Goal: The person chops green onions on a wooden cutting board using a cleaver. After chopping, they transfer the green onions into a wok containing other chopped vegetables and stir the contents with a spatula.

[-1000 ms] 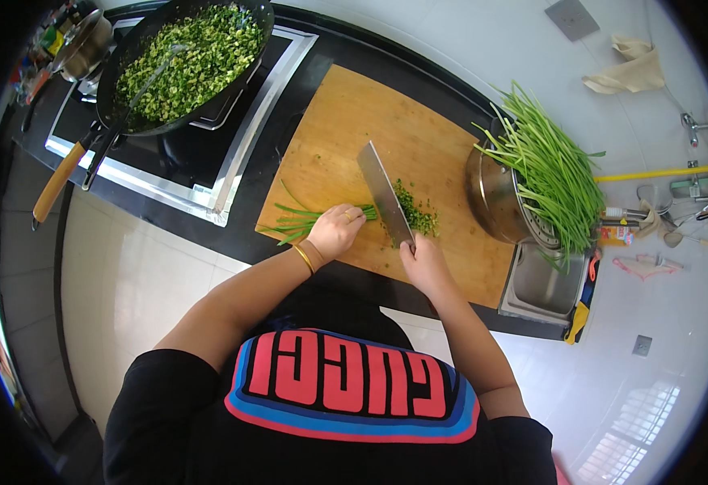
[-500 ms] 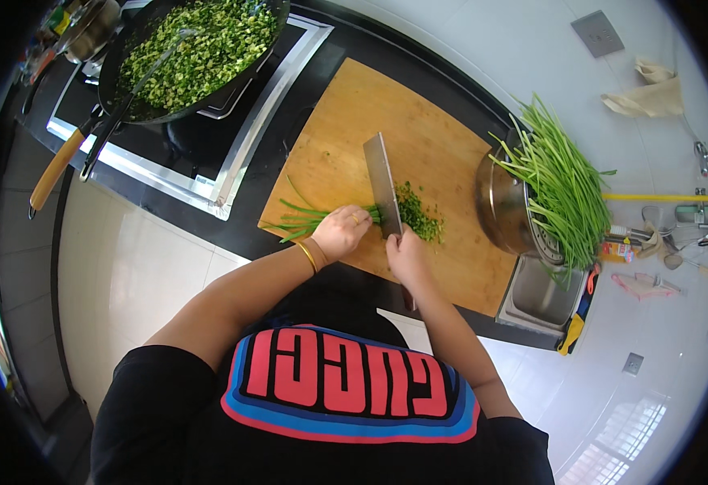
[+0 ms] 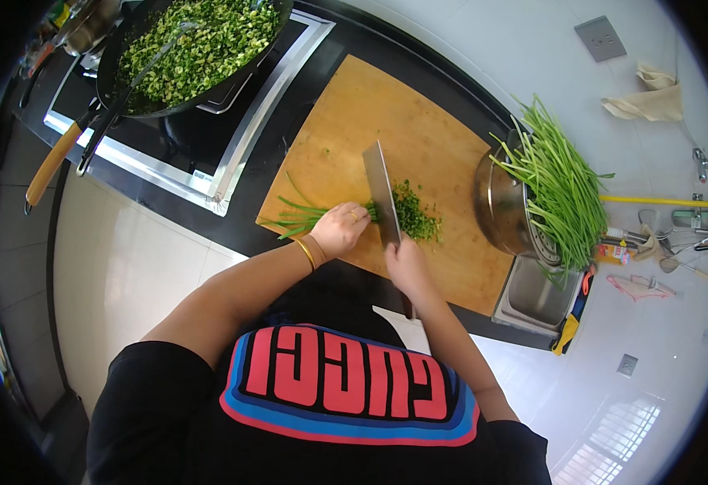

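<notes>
On a wooden cutting board (image 3: pixel 443 137) my left hand (image 3: pixel 340 229) presses down a bunch of garlic chives (image 3: pixel 296 217), fingers curled round the stalks. Their loose ends fan out to the left of that hand. My right hand (image 3: pixel 407 260) grips a cleaver (image 3: pixel 382 192) by its handle, mostly covered by my fingers. The broad blade stands on edge beside my left fingertips, at the cut end of the bunch. To the right of the blade lies a small pile of chopped chives (image 3: pixel 415 212).
A steel pot (image 3: pixel 495 202) topped with long uncut chives (image 3: pixel 560 186) stands at the board's right end, beside a sink (image 3: pixel 538 293). At the upper left a wok (image 3: pixel 111 73) of chopped greens sits on the stove, its wooden handle (image 3: pixel 51 166) jutting toward me.
The blade has dropped slightly toward the board at the cut end of the bunch. My left hand keeps nearly the same place, and the view has shifted a little.
</notes>
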The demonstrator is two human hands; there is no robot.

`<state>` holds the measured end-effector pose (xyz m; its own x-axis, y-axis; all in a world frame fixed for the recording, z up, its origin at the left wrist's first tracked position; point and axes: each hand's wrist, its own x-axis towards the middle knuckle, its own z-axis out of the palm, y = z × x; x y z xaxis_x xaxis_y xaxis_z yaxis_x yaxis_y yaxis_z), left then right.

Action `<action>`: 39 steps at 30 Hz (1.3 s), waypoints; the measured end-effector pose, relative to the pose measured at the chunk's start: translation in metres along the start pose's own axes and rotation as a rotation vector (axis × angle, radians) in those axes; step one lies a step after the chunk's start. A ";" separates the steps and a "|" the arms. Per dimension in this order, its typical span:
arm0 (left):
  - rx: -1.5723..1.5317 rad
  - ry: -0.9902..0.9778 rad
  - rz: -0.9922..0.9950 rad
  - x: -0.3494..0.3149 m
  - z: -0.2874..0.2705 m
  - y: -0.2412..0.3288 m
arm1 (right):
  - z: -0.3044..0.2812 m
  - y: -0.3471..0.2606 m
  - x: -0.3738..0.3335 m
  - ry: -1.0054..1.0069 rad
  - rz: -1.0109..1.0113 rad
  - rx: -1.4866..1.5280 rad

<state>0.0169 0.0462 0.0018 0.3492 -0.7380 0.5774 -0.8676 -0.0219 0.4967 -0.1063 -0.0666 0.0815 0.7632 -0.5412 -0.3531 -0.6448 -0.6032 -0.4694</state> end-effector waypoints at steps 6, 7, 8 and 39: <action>-0.012 0.021 -0.001 0.001 -0.002 -0.001 | 0.002 -0.001 0.018 0.116 -0.030 0.157; -0.018 0.026 -0.004 0.002 -0.001 -0.002 | -0.004 -0.001 0.013 0.113 -0.018 0.160; -0.007 0.022 -0.010 0.000 0.000 -0.003 | -0.009 -0.002 0.005 0.107 -0.003 0.165; 0.131 -0.107 0.029 0.028 0.007 0.006 | -0.005 0.048 -0.010 0.145 0.101 0.262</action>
<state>0.0188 0.0211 0.0164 0.2900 -0.8068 0.5147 -0.9178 -0.0821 0.3884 -0.1449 -0.0927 0.0665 0.6698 -0.6799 -0.2986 -0.6704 -0.3806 -0.6370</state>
